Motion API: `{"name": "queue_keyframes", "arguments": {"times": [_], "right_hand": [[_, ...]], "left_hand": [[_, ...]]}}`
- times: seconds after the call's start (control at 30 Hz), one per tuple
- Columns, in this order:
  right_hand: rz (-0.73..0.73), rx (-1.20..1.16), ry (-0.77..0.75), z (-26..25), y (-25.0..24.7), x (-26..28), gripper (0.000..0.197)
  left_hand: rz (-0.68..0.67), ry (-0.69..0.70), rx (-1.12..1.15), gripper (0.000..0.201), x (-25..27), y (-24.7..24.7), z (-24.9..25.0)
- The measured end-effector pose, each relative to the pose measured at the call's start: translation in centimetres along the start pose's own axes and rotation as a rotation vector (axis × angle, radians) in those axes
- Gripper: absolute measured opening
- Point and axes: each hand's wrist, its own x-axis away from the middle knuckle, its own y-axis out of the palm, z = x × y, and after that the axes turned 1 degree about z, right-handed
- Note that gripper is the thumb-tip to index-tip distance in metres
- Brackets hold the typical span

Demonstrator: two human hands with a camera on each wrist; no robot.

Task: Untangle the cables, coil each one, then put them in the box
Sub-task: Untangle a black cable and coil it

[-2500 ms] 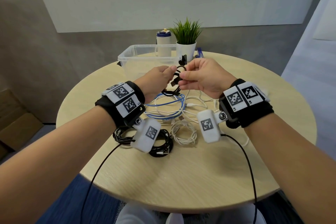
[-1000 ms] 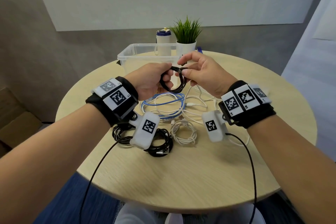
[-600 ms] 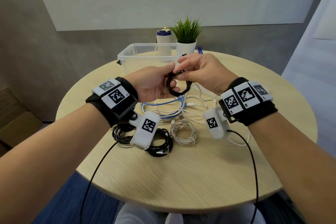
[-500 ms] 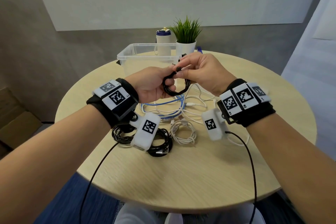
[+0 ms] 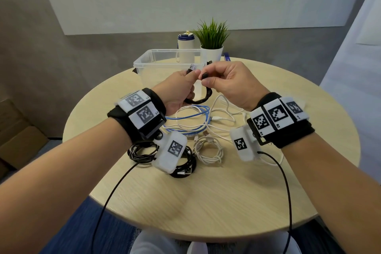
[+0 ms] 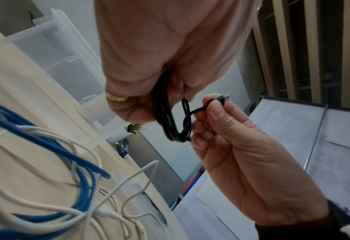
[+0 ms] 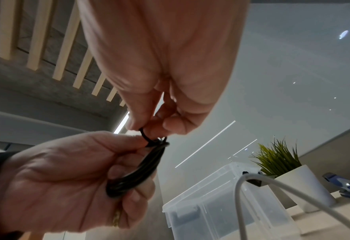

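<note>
Black and white coils lie nearest on the pale wooden table (image 5: 216, 202): two black coiled cables (image 5: 142, 151) low on the left, partly hidden by the wrist camera, and a small white coiled cable (image 5: 209, 150) just beside them. Beyond these a blue cable (image 5: 191, 115) and loose white cables (image 5: 224, 118) lie crossed over each other, not yet sorted.

Above that heap, both hands work a short black cable (image 6: 165, 123). The left hand (image 5: 178, 88) has its fingers curled round the bundled loops, one plug poking out past the thumb. The right hand (image 5: 228, 84) pinches the free end near its plug between thumb and forefinger, with the tail wound once about the loops.

The likely trouble is the wrap. If the pinch slips before the end is tucked, the springy loops may fan open and the coil would need redoing. A pull that is too hard could tug loops out of the left hand's hold.

Further off stands the clear plastic box (image 5: 144, 62), open-topped; I can see no cable inside it. Behind it are a white bottle (image 5: 186, 44) and a small potted plant (image 5: 212, 47), and a blue clip (image 7: 349, 186) lies to the plant's right. The tangled heap lies between the hands and the box, so a dangling end could snag there.
</note>
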Motion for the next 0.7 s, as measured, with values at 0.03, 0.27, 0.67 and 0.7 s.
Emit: {"name": "queue_keyframes", "arguments": {"times": [0.03,0.27,0.67,0.7], "right_hand": [[0.003,-0.002,0.005,0.0,0.0,0.0,0.025],[-0.077,-0.033,-0.006,-0.2,0.1,0.3,0.025],[-0.121,-0.226,0.088,-0.7,0.2,0.7,0.017],[-0.041,-0.265,0.123,-0.5,0.3,0.6,0.016]], "left_hand": [[0.009,0.011,-0.004,0.029,0.0,0.1,-0.2],[0.049,-0.002,0.012,0.029,-0.6,0.0,-0.8],[0.061,-0.008,0.028,0.025,-0.6,-0.1,-1.7],[0.052,0.020,0.039,0.026,-0.5,0.0,-1.6]]}}
